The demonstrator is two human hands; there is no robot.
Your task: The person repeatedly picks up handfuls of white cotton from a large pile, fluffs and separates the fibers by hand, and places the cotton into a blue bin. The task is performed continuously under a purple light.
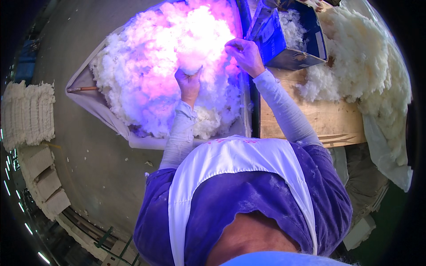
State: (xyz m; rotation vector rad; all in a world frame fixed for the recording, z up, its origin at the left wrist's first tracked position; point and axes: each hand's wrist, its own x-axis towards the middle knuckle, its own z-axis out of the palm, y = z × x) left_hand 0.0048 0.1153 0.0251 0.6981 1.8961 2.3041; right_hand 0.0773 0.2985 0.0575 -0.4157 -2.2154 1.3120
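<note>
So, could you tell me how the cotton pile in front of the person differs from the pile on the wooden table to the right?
The front pile glows pink-purple under a light; the right-hand pile looks plain cream. The front pile lies on a pale sheet, the right-hand pile on the wooden table. The left hand and right hand are in the front pile; none touch the other. Both are loose, fluffy fibre.

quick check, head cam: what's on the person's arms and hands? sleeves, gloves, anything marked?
Both forearms wear snug, pale lavender-white sleeves reaching the wrists, the left one bunched at the cuff. The left hand and right hand are bare: no gloves. Upper arms are covered by a purple top flecked with white fluff. No markings or cables visible.
</note>
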